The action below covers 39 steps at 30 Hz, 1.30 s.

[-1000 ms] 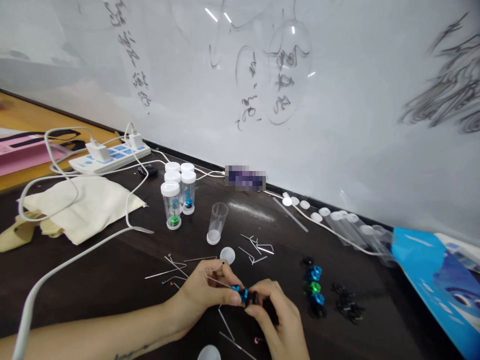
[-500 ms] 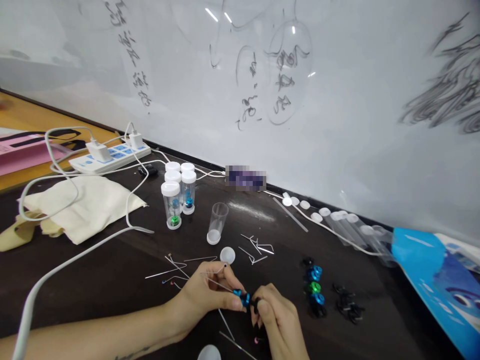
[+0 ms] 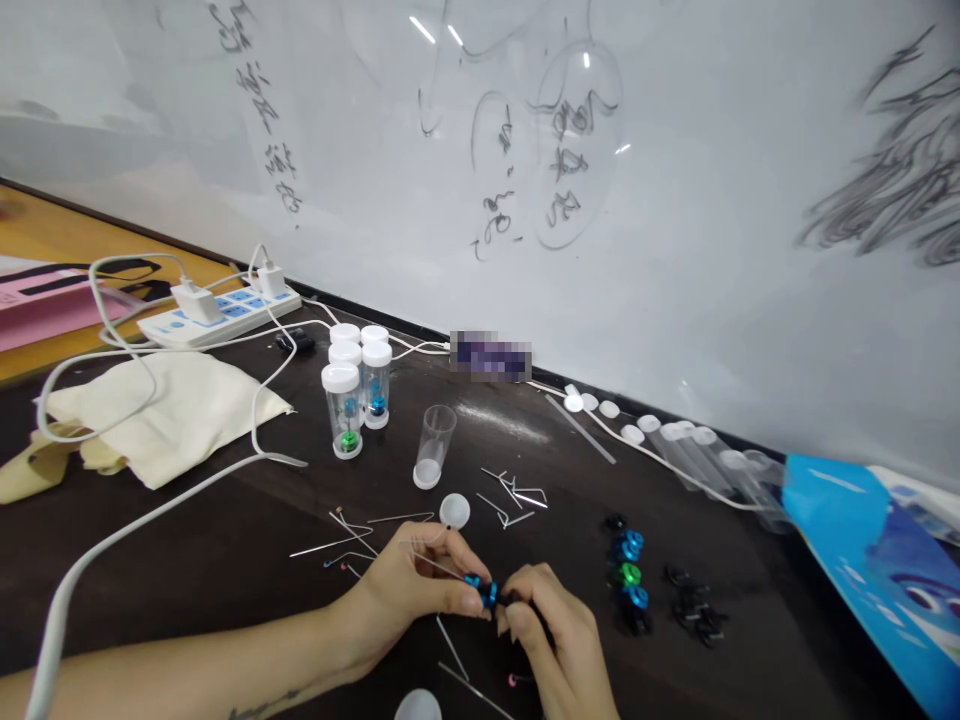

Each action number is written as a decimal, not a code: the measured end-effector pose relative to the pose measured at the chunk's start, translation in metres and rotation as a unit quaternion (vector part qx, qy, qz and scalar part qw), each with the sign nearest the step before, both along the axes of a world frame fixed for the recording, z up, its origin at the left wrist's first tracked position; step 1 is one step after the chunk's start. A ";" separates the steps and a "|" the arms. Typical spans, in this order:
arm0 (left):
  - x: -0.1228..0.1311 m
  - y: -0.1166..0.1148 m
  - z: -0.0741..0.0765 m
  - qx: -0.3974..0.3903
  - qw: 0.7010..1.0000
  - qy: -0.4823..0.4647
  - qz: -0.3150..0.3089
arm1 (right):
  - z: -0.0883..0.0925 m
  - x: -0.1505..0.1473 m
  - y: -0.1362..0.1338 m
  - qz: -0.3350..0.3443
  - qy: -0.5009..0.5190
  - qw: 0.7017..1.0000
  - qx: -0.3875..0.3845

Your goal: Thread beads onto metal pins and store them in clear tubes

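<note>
Low in the middle, my left hand (image 3: 420,580) pinches a small blue spool-shaped part (image 3: 486,591) between thumb and fingers. A thin bent wire (image 3: 437,567) runs from that part back across the same fingers. At the right end of the blue part, my right hand (image 3: 553,632) has its fingers closed on a small black piece (image 3: 510,597); whether the two are joined cannot be made out. Just beyond my left fingers lies a white cap (image 3: 454,511). Loose wires (image 3: 452,650) and a tiny pink-tipped one (image 3: 513,680) lie below my hands.
An open clear tube (image 3: 438,440) stands beyond my hands, left of bent wires (image 3: 516,490). Capped tubes (image 3: 341,410) stand farther left. Spool-shaped parts (image 3: 630,575) and black pieces (image 3: 696,608) lie right. Cables (image 3: 67,590), a cloth pouch (image 3: 165,400) and a blue packet (image 3: 862,570) flank the table.
My right fingers have shifted slightly around the black piece at the end of the blue part. My left hand stays almost still.
</note>
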<state>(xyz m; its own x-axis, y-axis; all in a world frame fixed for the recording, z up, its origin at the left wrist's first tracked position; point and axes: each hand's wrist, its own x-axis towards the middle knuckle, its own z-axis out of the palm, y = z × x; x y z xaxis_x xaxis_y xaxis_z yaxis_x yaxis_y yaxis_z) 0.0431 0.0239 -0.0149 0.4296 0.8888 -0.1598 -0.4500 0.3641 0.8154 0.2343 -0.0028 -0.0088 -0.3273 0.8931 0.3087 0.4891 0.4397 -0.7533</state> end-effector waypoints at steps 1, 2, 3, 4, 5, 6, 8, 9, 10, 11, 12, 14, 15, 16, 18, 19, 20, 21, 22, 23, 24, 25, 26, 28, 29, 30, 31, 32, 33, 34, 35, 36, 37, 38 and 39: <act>0.000 0.000 0.000 -0.001 1.000 0.001 -0.001 | 0.000 0.000 0.000 0.002 -0.004 1.000 0.002; 0.000 0.000 0.000 -0.002 1.000 0.001 0.002 | 0.001 0.000 0.000 0.002 -0.004 1.000 0.008; 0.000 0.001 -0.001 -0.001 1.000 -0.001 0.006 | 0.001 -0.001 0.000 0.001 -0.002 1.000 0.016; 0.001 0.001 -0.001 -0.001 1.000 -0.004 0.010 | 0.001 -0.001 0.000 -0.002 0.003 1.000 0.025; 0.001 0.002 -0.001 0.001 1.000 -0.006 0.014 | 0.001 -0.002 0.000 -0.004 0.009 0.999 0.034; 0.001 0.002 0.000 0.003 1.000 -0.007 0.016 | 0.001 -0.002 0.000 -0.006 0.017 0.999 0.043; 0.001 0.002 0.000 0.003 1.000 -0.008 0.013 | 0.001 -0.002 0.000 -0.006 0.024 0.998 0.050; 0.001 0.002 0.001 0.002 1.000 -0.007 0.009 | 0.001 -0.002 0.000 -0.006 0.021 0.999 0.045; 0.001 0.002 0.001 0.000 1.000 -0.005 0.006 | 0.001 -0.001 0.000 -0.006 0.016 0.999 0.036; 0.001 0.001 0.001 -0.002 1.000 -0.003 0.003 | 0.001 -0.001 0.001 -0.004 0.009 1.000 0.027; 0.000 0.001 0.001 -0.002 1.000 -0.001 0.000 | 0.001 -0.001 0.001 -0.002 0.002 1.000 0.020; 0.000 0.000 0.000 0.000 1.000 -0.002 -0.002 | 0.002 -0.001 0.001 0.001 -0.005 1.000 0.023; 0.000 0.001 0.000 0.001 1.000 -0.005 0.000 | 0.002 -0.001 0.001 0.001 -0.003 1.000 0.031; 0.001 0.001 -0.001 0.002 1.000 -0.006 0.003 | 0.001 -0.002 0.001 -0.002 0.002 0.999 0.041; 0.001 0.002 -0.002 0.007 1.000 -0.004 0.012 | 0.001 -0.003 0.001 -0.007 0.019 0.998 0.066; 0.001 0.003 -0.002 0.008 1.000 -0.004 0.013 | 0.001 -0.004 0.001 -0.010 0.028 0.997 0.076; 0.001 0.003 -0.001 0.009 1.000 -0.004 0.012 | 0.001 -0.004 0.001 -0.012 0.036 0.996 0.084; 0.001 0.003 -0.001 0.007 1.000 -0.005 0.011 | 0.001 -0.004 0.001 -0.014 0.040 0.995 0.086; 0.001 0.003 -0.001 0.003 1.000 -0.006 0.008 | 0.001 -0.004 0.001 -0.016 0.039 0.996 0.082; 0.001 0.002 0.000 -0.002 1.000 -0.007 0.005 | 0.002 -0.004 0.001 -0.017 0.034 0.997 0.071; 0.001 0.002 0.000 -0.005 1.000 -0.007 0.004 | 0.002 -0.003 0.001 -0.018 0.026 0.998 0.056; 0.000 0.001 0.001 -0.007 1.000 -0.005 0.004 | 0.002 -0.003 0.001 -0.015 0.015 0.999 0.041; 0.000 0.001 0.002 -0.007 1.000 -0.003 0.003 | 0.001 -0.002 0.002 -0.011 0.005 1.000 0.027; 0.000 0.000 0.003 -0.007 1.000 0.001 -0.001 | -0.001 -0.001 0.002 -0.002 -0.007 1.000 0.009; 0.000 0.000 0.004 -0.007 1.000 0.003 -0.002 | -0.002 -0.001 0.002 0.002 -0.006 1.000 0.006; 0.000 0.000 0.005 -0.008 1.000 0.003 -0.004 | -0.003 -0.001 0.002 0.005 -0.003 1.000 0.006; 0.000 0.000 0.006 -0.009 1.000 0.004 -0.005 | -0.004 -0.001 0.002 0.006 0.001 1.000 0.005; 0.000 0.000 0.007 -0.009 1.000 0.003 -0.004 | -0.004 -0.001 0.002 0.006 0.002 1.000 0.004; 0.000 0.001 0.007 -0.009 1.000 0.002 -0.003 | -0.004 -0.001 0.002 0.005 0.001 1.000 0.003; 0.000 0.001 0.007 -0.008 1.000 0.001 0.000 | -0.003 -0.001 0.001 0.003 -0.002 1.000 0.003; 0.000 0.001 0.007 -0.007 1.000 0.000 0.004 | -0.003 -0.002 0.001 0.000 -0.004 1.000 0.004; 0.001 0.002 0.006 -0.005 1.000 -0.002 0.009 | -0.002 -0.002 0.001 -0.003 -0.003 1.000 0.009; 0.001 0.002 0.005 -0.003 1.000 -0.004 0.014 | -0.002 -0.002 0.001 -0.007 0.001 1.000 0.015; 0.001 0.002 0.004 -0.002 1.000 -0.006 0.017 | -0.001 -0.002 0.000 -0.012 0.008 1.000 0.022; 0.001 0.003 0.004 -0.002 1.000 -0.007 0.020 | -0.001 -0.001 0.000 -0.014 0.014 0.999 0.030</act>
<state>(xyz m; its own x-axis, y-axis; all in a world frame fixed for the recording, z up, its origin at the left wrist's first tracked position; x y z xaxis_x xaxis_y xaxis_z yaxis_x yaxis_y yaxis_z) 0.0441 0.0265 -0.0112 0.3952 0.9050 -0.1575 -0.4757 0.3483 0.8077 0.2330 -0.0027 -0.0103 -0.2928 0.8814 0.3706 0.4800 0.4707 -0.7403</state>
